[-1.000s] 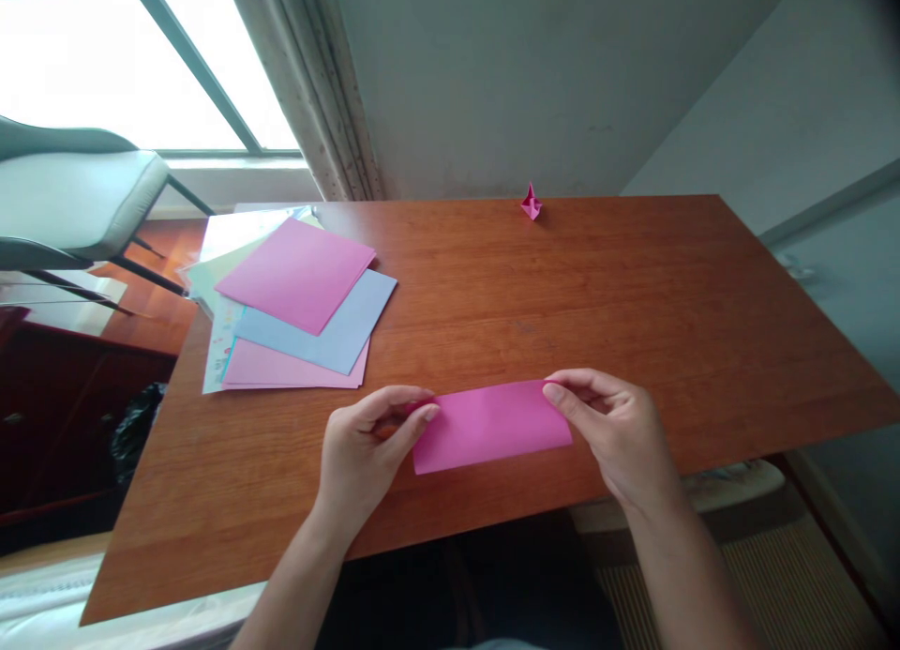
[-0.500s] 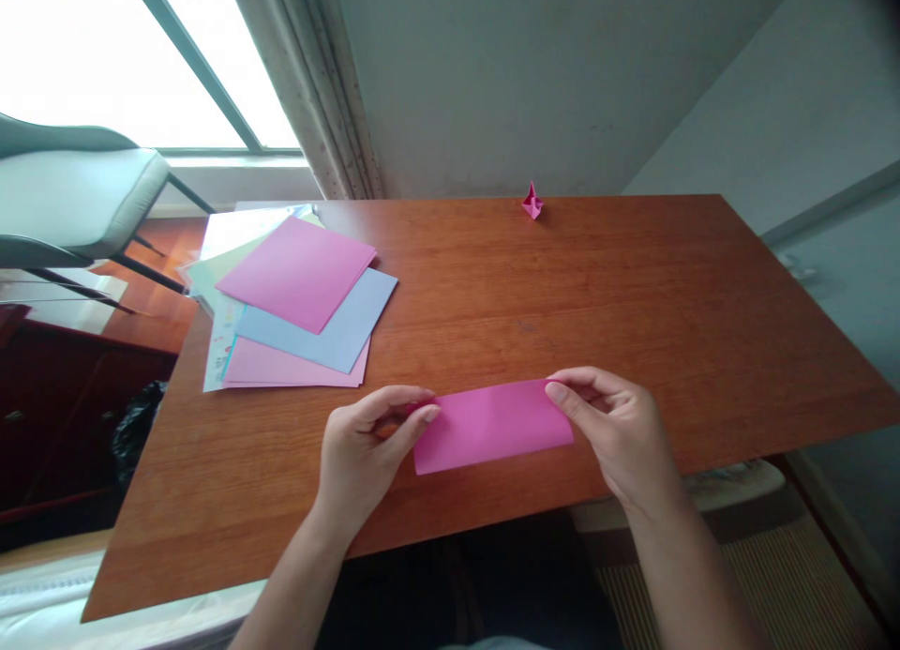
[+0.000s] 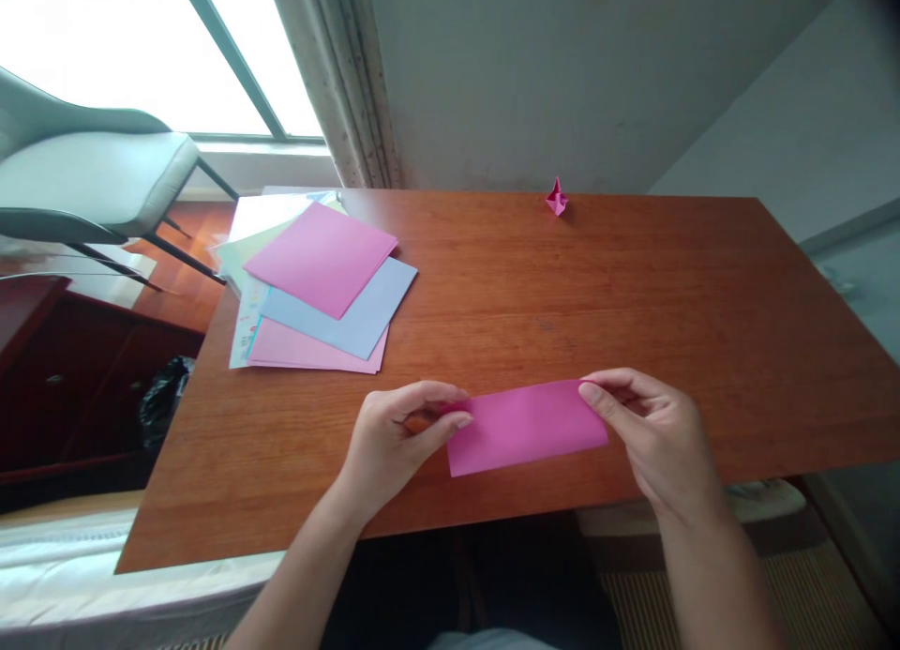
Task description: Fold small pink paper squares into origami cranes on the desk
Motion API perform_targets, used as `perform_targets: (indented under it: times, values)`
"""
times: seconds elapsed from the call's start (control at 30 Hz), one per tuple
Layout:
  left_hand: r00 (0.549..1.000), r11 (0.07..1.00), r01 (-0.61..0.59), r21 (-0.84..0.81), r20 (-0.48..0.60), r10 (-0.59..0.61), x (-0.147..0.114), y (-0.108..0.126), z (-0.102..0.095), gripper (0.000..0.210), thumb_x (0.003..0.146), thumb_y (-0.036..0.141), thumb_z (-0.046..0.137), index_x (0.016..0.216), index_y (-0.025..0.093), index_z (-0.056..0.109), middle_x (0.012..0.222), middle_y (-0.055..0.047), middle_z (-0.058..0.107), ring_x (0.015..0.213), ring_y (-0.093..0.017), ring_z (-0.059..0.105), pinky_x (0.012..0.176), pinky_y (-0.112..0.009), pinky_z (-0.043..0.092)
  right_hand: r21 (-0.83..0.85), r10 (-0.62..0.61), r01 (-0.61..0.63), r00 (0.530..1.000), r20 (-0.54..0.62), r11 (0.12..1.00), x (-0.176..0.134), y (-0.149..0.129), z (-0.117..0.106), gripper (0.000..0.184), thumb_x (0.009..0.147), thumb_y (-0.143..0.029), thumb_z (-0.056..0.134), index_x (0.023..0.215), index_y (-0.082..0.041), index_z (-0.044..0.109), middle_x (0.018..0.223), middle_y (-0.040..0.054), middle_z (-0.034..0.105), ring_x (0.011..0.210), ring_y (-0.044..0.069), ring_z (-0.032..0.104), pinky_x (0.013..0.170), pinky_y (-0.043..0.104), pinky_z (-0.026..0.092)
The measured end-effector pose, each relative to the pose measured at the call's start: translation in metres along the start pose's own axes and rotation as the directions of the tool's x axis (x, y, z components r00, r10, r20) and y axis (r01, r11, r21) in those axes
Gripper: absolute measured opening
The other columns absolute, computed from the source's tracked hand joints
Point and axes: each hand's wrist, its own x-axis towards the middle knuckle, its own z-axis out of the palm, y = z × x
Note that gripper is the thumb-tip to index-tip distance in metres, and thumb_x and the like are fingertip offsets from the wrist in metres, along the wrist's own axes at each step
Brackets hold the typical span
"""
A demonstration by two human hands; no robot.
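A bright pink sheet of paper, a long rectangle that looks folded in half, spans the gap between my two hands near the table's front edge. My left hand pinches its upper left corner between thumb and forefinger. At the upper right corner, the thumb and fingers of my right hand pinch it the same way. The paper's long lower edge hangs free, tilted up slightly to the right. Whether it touches the table I cannot tell.
Pink paper, blue paper and light pink paper overlap on the wooden table's left side. A small pink folded paper figure stands at the back edge. A chair is beyond the left side, by the window.
The whole view has shifted, so table and hands appear farther right. Both hands keep the same pinch on the pink paper, which looks unchanged.
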Motion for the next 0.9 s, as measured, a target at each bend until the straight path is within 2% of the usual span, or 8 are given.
perform_targets:
  times: [0.9]
  values:
    - [1.000,0.999,-0.008,-0.046,-0.025,0.007,0.0008,0.0013,0.0024,0.010,0.081,0.026,0.078,0.089,0.021,0.078,0.086,-0.003,0.079,0.071,-0.014,0.074,0.061,-0.017,0.060,-0.053,-0.018,0.017,1.000,-0.008,0.998,-0.0009,-0.0012,-0.0024,0.016,0.076,-0.039,0.082,0.083,-0.025,0.077,0.078,0.0020,0.074,0.067,0.016,0.066,0.059,0.026,0.054]
